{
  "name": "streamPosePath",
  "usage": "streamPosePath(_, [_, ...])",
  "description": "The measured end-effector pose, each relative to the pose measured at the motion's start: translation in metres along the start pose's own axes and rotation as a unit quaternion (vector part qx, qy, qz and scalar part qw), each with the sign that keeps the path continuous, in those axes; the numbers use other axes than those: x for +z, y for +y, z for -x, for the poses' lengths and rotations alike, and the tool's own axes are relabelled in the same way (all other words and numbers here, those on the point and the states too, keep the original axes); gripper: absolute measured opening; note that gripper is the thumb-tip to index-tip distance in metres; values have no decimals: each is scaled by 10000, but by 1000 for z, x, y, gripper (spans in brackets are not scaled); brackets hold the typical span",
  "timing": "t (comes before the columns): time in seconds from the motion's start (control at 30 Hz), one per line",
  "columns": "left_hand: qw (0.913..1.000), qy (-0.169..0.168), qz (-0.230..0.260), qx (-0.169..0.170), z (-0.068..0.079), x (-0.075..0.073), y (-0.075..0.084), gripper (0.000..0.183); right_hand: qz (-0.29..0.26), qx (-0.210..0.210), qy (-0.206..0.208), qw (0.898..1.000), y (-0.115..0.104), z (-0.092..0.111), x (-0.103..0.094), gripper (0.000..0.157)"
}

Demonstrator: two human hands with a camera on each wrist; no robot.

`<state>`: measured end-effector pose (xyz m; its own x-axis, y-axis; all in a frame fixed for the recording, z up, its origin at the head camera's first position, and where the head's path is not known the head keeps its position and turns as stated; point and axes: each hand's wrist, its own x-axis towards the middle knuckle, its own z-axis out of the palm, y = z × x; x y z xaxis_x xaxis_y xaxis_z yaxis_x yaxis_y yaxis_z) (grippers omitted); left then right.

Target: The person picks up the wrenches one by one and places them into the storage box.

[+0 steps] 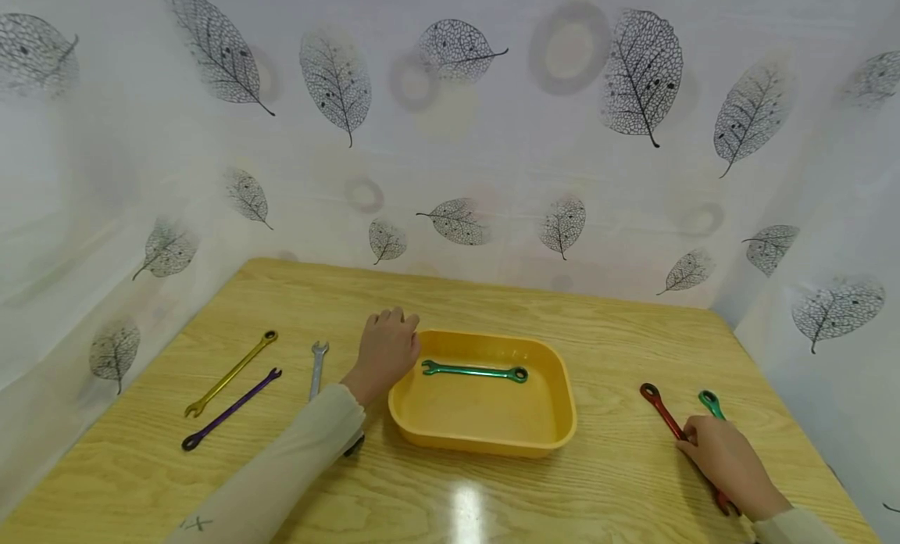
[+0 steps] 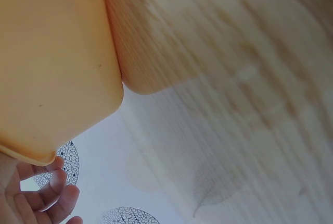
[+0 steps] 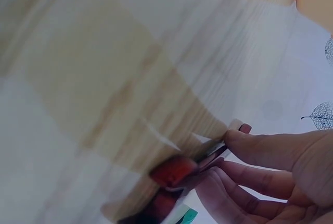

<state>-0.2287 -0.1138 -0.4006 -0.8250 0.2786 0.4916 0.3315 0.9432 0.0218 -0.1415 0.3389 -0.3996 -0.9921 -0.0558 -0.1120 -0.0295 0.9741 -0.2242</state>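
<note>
My left hand [image 1: 387, 347] grips the upper left corner of a yellow plastic tray [image 1: 485, 444]. In the left wrist view its curled fingers [image 2: 49, 195] lie right at the tray rim, and the thumb is hidden. A green wrench [image 1: 473, 371] lies inside the tray near its far wall. Over on the right, my right hand [image 1: 727, 458] pinches a red wrench [image 1: 661, 407] by the middle of its shaft, between thumb and fingers in the right wrist view. Another green wrench [image 1: 712, 404] lies just beside it, partly covered by that hand.
To the left on the wooden table [image 1: 492, 493] lie a gold wrench [image 1: 232, 374], a purple wrench [image 1: 232, 409] and a silver wrench [image 1: 317, 370], the last partly behind my left forearm. A dark tool end [image 1: 355, 445] shows beside that sleeve. A leaf-patterned curtain [image 1: 492, 153] surrounds the table.
</note>
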Motion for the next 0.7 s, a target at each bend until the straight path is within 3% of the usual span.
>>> streamPosePath(0.7, [10000, 19, -49, -25, 0, 1, 0, 9, 86, 10, 88, 9999, 2, 0, 2, 10])
